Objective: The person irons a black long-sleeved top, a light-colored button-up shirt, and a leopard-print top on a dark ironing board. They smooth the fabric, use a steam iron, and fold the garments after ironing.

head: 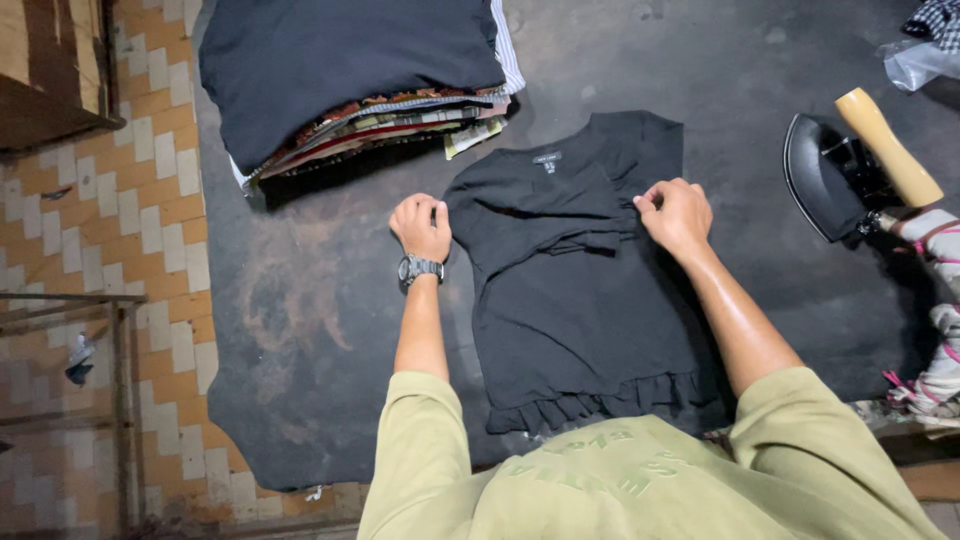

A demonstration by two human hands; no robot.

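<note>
The black shirt lies flat between my hands, long axis running away from me, collar far, ruffled hem near; left hand pinches its folded sleeve edge; right hand pinches the opposite shoulder; clothes stack beyond left; iron right.

Dark grey padded surface, scuffed and stained, under dim light. Left of it, floor of orange and cream tiles in a brick pattern. Wooden furniture at top left. Metal frame at lower left, scrap of litter beside it. Clear plastic bag at top right.
</note>
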